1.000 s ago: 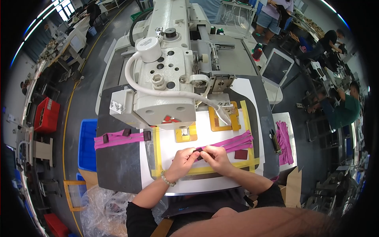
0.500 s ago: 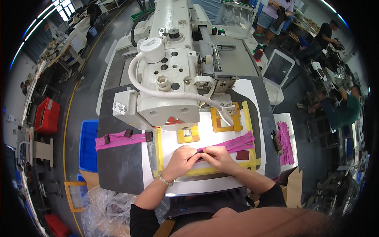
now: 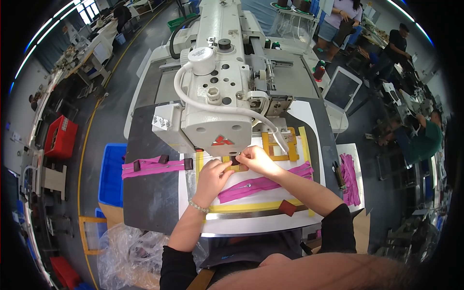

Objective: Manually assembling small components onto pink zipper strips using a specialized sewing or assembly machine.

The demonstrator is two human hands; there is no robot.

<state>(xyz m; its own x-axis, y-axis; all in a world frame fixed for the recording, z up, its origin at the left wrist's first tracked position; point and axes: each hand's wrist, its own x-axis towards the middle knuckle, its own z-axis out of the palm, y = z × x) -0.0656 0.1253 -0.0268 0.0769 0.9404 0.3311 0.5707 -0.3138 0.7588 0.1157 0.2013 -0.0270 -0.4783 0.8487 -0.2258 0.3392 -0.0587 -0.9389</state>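
Left hand (image 3: 212, 180) sits near zipper (image 3: 256, 185) slanting away rightward.

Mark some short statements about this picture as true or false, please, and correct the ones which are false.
1. The fingers of the right hand are at a small dark piece under the machine head. True.
2. The left hand is gripping the long pink zipper. False: the left hand is at the yellow frame; the long pink zipper lies on the white sheet.
3. The dark red square is nearer to the person than the long pink zipper. True.
4. The bracelet is on the right wrist. False: the bracelet is on the left wrist.
5. A blue bin stands beside the table's left edge. True.
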